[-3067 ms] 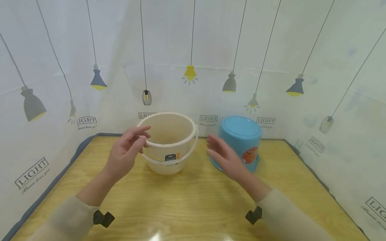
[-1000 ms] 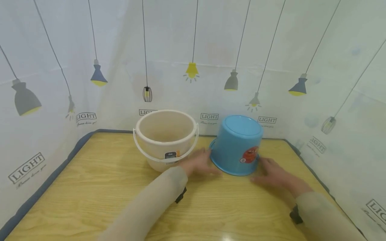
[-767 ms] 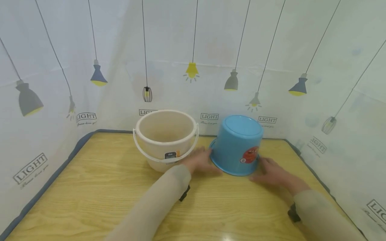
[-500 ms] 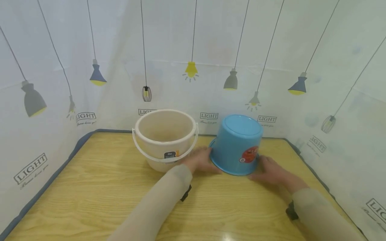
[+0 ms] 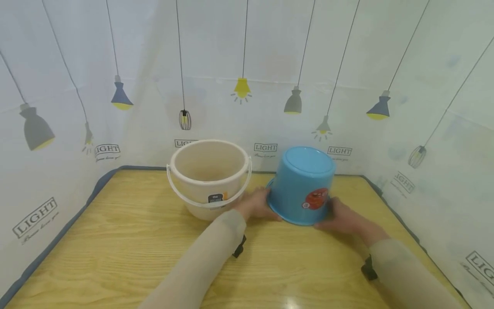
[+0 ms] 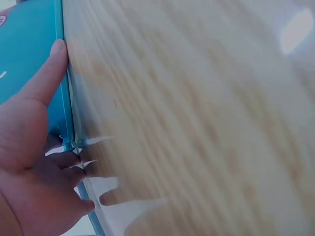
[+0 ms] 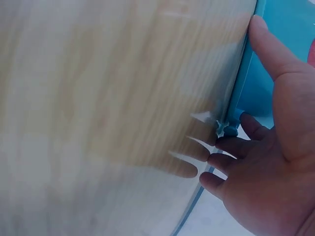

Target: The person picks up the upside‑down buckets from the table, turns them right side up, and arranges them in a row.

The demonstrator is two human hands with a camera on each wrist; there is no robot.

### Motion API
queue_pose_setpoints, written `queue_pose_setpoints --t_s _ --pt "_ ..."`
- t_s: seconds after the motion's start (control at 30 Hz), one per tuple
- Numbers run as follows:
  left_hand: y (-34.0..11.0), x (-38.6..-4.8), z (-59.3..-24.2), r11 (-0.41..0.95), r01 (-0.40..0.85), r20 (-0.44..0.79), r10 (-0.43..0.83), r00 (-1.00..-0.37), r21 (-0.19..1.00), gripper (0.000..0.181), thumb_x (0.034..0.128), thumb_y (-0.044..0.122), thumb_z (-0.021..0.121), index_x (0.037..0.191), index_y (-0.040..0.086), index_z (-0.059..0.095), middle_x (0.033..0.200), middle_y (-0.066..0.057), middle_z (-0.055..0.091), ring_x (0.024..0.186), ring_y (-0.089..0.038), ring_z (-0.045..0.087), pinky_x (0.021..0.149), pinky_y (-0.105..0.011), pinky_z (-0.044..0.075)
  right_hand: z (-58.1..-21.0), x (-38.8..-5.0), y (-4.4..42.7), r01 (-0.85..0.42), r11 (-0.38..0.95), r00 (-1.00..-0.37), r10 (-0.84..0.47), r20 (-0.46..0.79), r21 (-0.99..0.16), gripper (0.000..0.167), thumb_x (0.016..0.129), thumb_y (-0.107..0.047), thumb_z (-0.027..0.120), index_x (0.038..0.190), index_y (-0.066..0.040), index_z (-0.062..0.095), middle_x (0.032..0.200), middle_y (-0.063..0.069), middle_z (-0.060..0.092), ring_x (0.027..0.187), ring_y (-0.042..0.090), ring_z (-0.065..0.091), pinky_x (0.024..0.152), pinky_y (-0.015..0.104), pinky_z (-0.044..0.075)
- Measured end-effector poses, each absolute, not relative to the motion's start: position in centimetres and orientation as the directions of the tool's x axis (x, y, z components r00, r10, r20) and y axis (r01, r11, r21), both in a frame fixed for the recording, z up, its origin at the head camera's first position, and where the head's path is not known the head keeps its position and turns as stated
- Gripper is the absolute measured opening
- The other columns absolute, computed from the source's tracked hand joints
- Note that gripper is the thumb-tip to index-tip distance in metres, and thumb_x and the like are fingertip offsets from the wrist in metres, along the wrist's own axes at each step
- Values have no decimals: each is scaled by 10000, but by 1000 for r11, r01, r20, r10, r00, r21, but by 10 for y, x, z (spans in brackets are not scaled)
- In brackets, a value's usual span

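Note:
A blue bucket (image 5: 295,184) stands upside down on the table, its base up and a red round sticker on its side. My left hand (image 5: 256,205) grips its rim from the left, and my right hand (image 5: 344,219) does the same from the right. In the left wrist view, the left thumb (image 6: 49,73) lies along the blue rim, with the other fingers by the handle joint. The right wrist view has the right thumb (image 7: 270,46) against the rim and fingers round the joint. A cream bucket (image 5: 200,189) stands upright beside the left hand, handle hanging in front.
The wooden table (image 5: 115,240) has a glossy, reflective top. Behind and at both sides hangs a pale cloth (image 5: 216,51) printed with lamps and the word LIGHT. A dark blue edging runs along the table's sides and back.
Both hands, earlier raised in front of the buckets, have come down to the blue bucket's rim. The right hand has since closed in slightly. Neither bucket has visibly shifted on the table.

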State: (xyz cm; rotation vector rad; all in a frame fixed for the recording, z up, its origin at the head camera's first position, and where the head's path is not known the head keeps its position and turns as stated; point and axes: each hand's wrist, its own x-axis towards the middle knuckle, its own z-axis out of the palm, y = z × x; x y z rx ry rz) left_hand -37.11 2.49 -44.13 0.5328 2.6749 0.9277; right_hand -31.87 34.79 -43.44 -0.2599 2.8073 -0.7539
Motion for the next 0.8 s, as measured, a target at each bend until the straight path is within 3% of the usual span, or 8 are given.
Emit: queue_pose_setpoints --t_s 0.2,0.37,0.57,0.8 --pt "29 -370 -441 715 244 -93 398 -913 655 1198 742 450 1026 1702 114 392 1749 -140 432 1641 -351 391 1374 -530 303 -434 -320 348 -87 860 -962 -203 -181 -503 1398 846 -634 892 1686 134 81 1721 452 183 1590 651 225 1292 756 269" --pt "29 -367 -441 696 242 -65 384 -921 675 1160 747 453 1021 1688 132 425 1716 -112 493 1597 -328 468 1344 -513 372 -437 -323 354 -99 858 -967 -202 -154 -504 1377 840 -673 873 1685 126 135 1700 448 250 1571 640 295 1287 750 292" --pt "27 -363 -437 606 230 -31 388 -921 762 1162 765 418 1015 1703 120 396 1734 -132 456 1603 -350 455 1331 -529 388 -438 -324 365 -108 823 -973 -202 -111 -557 1268 855 -675 862 1664 88 252 1652 401 396 1517 599 425 1249 741 387" --pt "27 -359 -439 495 232 25 390 -920 837 1048 768 426 1014 1648 164 508 1669 -107 556 1554 -336 522 1296 -532 440 -430 -315 370 -128 785 -975 -211 -67 -606 1179 911 -646 825 1668 87 295 1695 397 343 1554 612 364 1252 744 369"
